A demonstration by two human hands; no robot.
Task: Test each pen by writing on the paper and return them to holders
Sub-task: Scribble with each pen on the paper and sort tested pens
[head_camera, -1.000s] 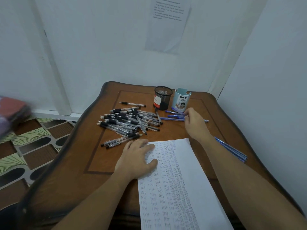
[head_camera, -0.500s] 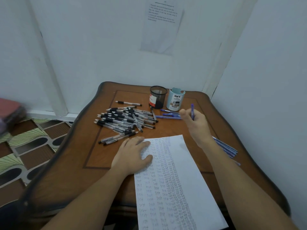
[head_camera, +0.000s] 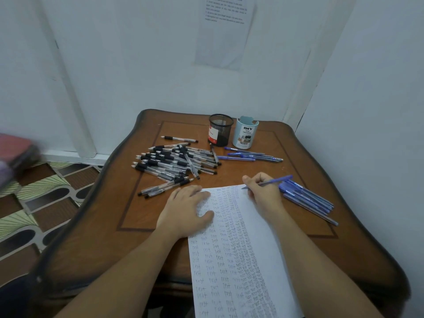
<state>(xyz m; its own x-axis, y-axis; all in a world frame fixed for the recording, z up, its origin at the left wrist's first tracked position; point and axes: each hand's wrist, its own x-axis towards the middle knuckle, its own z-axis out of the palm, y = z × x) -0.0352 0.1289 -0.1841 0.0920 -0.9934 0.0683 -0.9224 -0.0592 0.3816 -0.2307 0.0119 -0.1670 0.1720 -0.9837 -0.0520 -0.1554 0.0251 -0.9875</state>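
The person's right hand (head_camera: pixel 263 195) has its fingers curled round a slim blue plastic pen (head_camera: pixel 276 180), pinching it in a writing grip; the pen's tip sits at the far right corner of the long white sheet of paper (head_camera: pixel 263 244), and its back end slants up and to the right. The left hand (head_camera: pixel 187 210) lies flat with straight, slightly spread fingers, pressing on the far left edge of the sheet; its thumb rests on the written rows. The sheet lies on the brown wooden table (head_camera: pixel 110 221) between the two forearms; its left and middle columns are filled with small handwritten words.

At the far side of the table two holders stand just beside each other: a round black wire-mesh holder (head_camera: pixel 219 130) with a red label, and to its right a pale blue cylindrical holder (head_camera: pixel 245 135). A heap of clear pens with black grips (head_camera: pixel 174 162) lies left of the holders, beyond the left hand; a few loose blue pens (head_camera: pixel 250 156) lie just in front of the pale blue cylindrical holder; a row of blue pens (head_camera: pixel 308 200) lies side by side just right of the right hand. A printed white notice (head_camera: pixel 226 31) hangs on the wall behind; a patterned brown and green floor (head_camera: pixel 46 191) shows at the left.
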